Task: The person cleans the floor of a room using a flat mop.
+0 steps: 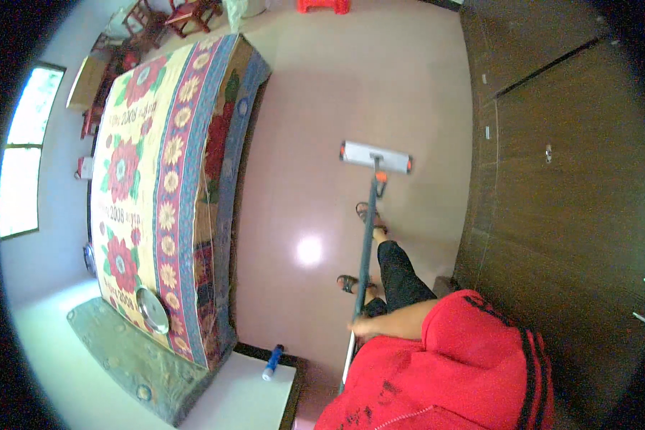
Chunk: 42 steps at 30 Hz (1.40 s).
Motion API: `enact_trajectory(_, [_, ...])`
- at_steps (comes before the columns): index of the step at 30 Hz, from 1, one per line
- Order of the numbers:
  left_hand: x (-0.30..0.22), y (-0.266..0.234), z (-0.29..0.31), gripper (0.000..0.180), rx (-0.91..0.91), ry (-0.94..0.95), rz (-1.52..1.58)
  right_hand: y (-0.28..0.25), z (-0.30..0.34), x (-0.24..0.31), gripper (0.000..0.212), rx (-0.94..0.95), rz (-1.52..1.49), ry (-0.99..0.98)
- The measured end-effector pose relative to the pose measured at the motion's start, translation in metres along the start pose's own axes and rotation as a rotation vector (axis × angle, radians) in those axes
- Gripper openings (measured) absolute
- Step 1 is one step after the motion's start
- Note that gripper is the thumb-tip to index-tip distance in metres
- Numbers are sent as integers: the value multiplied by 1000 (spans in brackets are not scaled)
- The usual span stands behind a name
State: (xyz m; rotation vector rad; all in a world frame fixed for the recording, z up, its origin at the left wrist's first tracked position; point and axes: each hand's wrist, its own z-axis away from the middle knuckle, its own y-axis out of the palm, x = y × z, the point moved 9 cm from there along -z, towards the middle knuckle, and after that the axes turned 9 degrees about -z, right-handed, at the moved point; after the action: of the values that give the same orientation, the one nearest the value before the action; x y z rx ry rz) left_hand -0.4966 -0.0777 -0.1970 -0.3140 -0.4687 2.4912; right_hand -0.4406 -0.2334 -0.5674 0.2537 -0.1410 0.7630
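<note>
My right hand [363,328] is wrapped round the pole of a flat mop [365,251], with the bare forearm coming out of a red sleeve. The pole is dark grey above the hand and pale below it. At its far end an orange-marked joint meets the wide grey-white mop head [376,156], which has orange end caps and lies flat on the pinkish floor [301,143]. My left hand does not show. My two feet in dark sandals [347,284] stand beside the pole.
A bed or table [147,172] under a flowered cover fills the left, with a round metal lid [153,309] on it. A blue flashlight-like object [273,362] lies on a white surface [251,394]. Dark wooden cabinets [552,215] line the right. A red stool [324,6] stands far off.
</note>
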Motion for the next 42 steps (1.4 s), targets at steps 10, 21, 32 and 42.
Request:
enact_trajectory(10, [-117, -103, -76, 39, -86, 142, -261, -166, 92, 283, 31, -119, -93, -209])
enact_trajectory(21, [-466, -131, -213, 36, 42, 303, -318, -530, 170, 451, 37, -1022, -141, -306])
enact_trajectory(32, [-177, -203, -78, 39, 211, 106, -529, -196, 166, 277, 38, -455, -696, -154])
enact_trajectory(42, [-210, -310, -78, 33, 64, 183, -800, -210, 103, 329, 18, -80, -1310, -227])
